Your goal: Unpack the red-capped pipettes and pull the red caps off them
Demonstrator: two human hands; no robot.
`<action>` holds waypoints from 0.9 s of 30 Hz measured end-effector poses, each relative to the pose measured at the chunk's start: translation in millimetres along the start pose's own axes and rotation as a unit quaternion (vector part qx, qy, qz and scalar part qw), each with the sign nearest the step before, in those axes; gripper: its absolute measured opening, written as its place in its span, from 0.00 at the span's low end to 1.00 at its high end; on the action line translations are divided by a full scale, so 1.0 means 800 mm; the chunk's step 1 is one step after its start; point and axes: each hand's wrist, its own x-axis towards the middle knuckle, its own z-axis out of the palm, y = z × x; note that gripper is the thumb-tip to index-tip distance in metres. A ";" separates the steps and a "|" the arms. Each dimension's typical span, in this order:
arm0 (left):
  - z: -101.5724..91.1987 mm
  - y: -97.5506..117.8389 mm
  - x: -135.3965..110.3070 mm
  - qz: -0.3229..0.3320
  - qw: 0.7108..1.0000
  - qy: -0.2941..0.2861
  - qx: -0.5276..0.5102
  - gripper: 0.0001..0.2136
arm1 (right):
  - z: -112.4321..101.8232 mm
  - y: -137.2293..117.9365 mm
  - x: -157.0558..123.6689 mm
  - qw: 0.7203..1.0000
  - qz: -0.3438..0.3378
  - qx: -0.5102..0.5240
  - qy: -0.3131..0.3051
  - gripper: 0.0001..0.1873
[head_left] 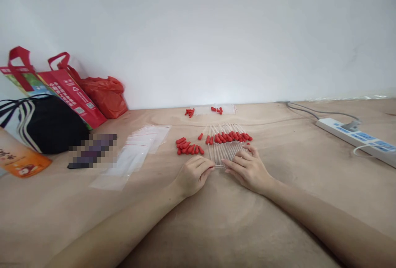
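Note:
My left hand (193,173) is closed in a pinch at the left end of a thin clear glass dropper tube (220,166), which lies crosswise between my hands. A trace of red shows at its fingertips. My right hand (249,168) has its fingers bent over the right end of that tube, resting beside a row of glass droppers (227,151). Red rubber bulbs (233,136) sit in a band across this row, with more clear tubes above and below. Left of the row lies a pile of loose red bulbs (187,147). My fingers hide part of the tube.
Clear zip bags (131,156) lie fanned out at left, beside a pixelated dark object (93,152). Farther left are an orange pouch (26,162), a black drawstring bag (58,123) and red bags (103,94). More red bulbs (189,112) lie near the wall. A power strip (359,138) is at right.

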 end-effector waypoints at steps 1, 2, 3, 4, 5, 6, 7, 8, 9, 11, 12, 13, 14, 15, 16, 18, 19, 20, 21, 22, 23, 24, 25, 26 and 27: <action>0.000 -0.001 0.000 0.000 1.000 0.004 -0.004 0.07 | 0.002 -0.001 0.000 1.000 -0.002 0.000 0.003 0.10; 0.001 -0.002 0.000 -0.001 1.000 0.010 -0.009 0.07 | 0.002 -0.001 -0.001 1.000 -0.003 0.001 0.004 0.11; 0.000 -0.003 0.000 -0.005 1.000 0.014 -0.012 0.08 | 0.003 0.000 -0.001 1.000 -0.001 0.005 0.003 0.11; 0.000 -0.005 0.000 -0.009 1.000 0.014 -0.013 0.08 | 0.002 0.000 -0.002 1.000 0.001 0.010 0.003 0.12; -0.001 -0.006 -0.001 -0.013 1.000 0.008 -0.011 0.09 | 0.001 0.000 -0.002 1.000 0.002 0.018 0.003 0.12; -0.002 -0.006 -0.002 -0.014 1.000 -0.001 -0.006 0.10 | -0.001 0.001 -0.002 1.000 0.001 0.026 0.003 0.12; -0.003 -0.007 -0.003 -0.013 1.000 -0.011 0.002 0.11 | -0.003 0.001 -0.003 0.999 -0.001 0.035 0.004 0.12; -0.004 -0.007 -0.005 -0.010 1.000 -0.020 0.010 0.13 | -0.005 0.001 -0.003 0.999 -0.004 0.042 0.005 0.12; -0.005 -0.006 -0.006 -0.005 1.000 -0.024 0.018 0.15 | -0.006 0.000 -0.003 0.999 -0.008 0.048 0.006 0.12; -0.007 -0.005 -0.008 0.005 0.999 -0.026 0.027 0.16 | -0.008 0.000 -0.004 0.998 -0.012 0.055 0.006 0.11; -0.007 -0.005 -0.009 0.009 0.999 -0.026 0.029 0.17 | -0.008 0.000 -0.004 0.998 -0.014 0.057 0.007 0.11; -0.008 -0.004 -0.009 0.012 0.999 -0.026 0.030 0.17 | -0.008 0.000 -0.005 0.998 -0.015 0.058 0.007 0.10; -0.008 -0.004 -0.009 0.014 0.999 -0.027 0.031 0.17 | -0.008 0.000 -0.006 0.998 -0.016 0.059 0.007 0.10; -0.009 -0.004 -0.010 0.016 0.999 -0.028 0.032 0.17 | -0.008 0.001 -0.007 0.998 -0.016 0.061 0.005 0.10; -0.009 -0.004 -0.010 0.018 0.999 -0.028 0.033 0.17 | -0.008 0.001 -0.007 0.998 -0.017 0.063 0.003 0.10; -0.009 -0.004 -0.010 0.022 0.999 -0.029 0.035 0.16 | -0.009 0.002 -0.009 0.998 -0.015 0.069 -0.002 0.11; -0.009 -0.004 -0.010 0.024 0.999 -0.028 0.034 0.16 | -0.009 0.003 -0.009 0.997 -0.013 0.071 -0.003 0.11; -0.009 -0.004 -0.010 0.026 0.999 -0.027 0.033 0.15 | -0.010 0.003 -0.010 0.997 -0.012 0.074 -0.003 0.11; -0.008 -0.004 -0.010 0.027 0.999 -0.027 0.031 0.15 | -0.010 0.004 -0.010 0.997 -0.011 0.077 -0.004 0.11; -0.008 -0.004 -0.010 0.028 0.999 -0.024 0.029 0.14 | -0.010 0.004 -0.009 0.997 -0.011 0.079 -0.005 0.12; -0.007 -0.005 -0.010 0.030 0.999 -0.020 0.026 0.14 | -0.010 0.004 -0.009 0.997 -0.012 0.081 -0.004 0.12; -0.007 -0.005 -0.010 0.031 0.999 -0.016 0.024 0.14 | -0.009 0.004 -0.009 0.996 -0.012 0.084 -0.003 0.11; -0.006 -0.005 -0.010 0.032 0.999 -0.011 0.021 0.14 | -0.009 0.003 -0.009 0.996 -0.013 0.088 0.001 0.11; -0.006 -0.005 -0.010 0.033 0.999 -0.010 0.019 0.14 | -0.009 0.003 -0.009 0.996 -0.014 0.091 0.006 0.11; -0.006 -0.006 -0.010 0.034 0.999 -0.009 0.017 0.13 | -0.008 0.004 -0.009 0.995 -0.014 0.094 0.011 0.11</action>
